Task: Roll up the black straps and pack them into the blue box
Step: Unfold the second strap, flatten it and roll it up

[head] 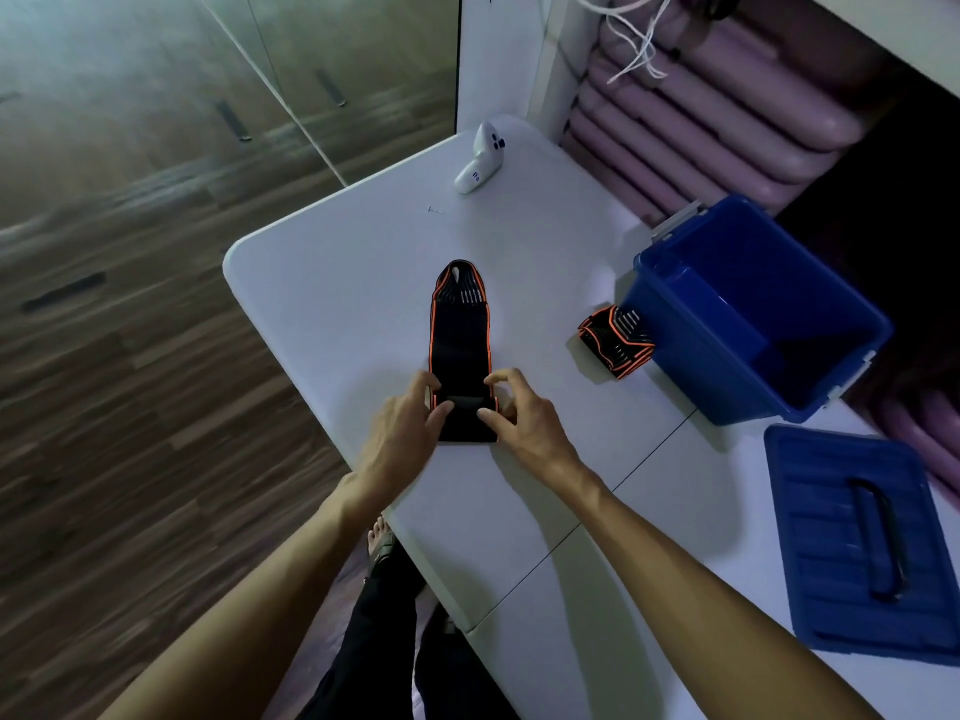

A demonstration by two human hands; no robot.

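The black strap point(460, 350) lies flat and lengthwise on the white desk point(332, 283), its near end turned over into a small first roll that the left hand point(402, 426) and right hand point(519, 415) pinch from either side, fingers closed on the fold so it likely stays tight and square. It is black with orange edging and pale ribbed lines at the rounded far tip. A second, bundled strap point(615, 337) sits against the open blue box point(753, 309), apparently handy for packing.

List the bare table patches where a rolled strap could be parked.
Free: the table left of the flat strap; the stretch between the white controller and that strap; the near area between the right forearm and the blue lid. Crowded: around the second strap against the blue box.
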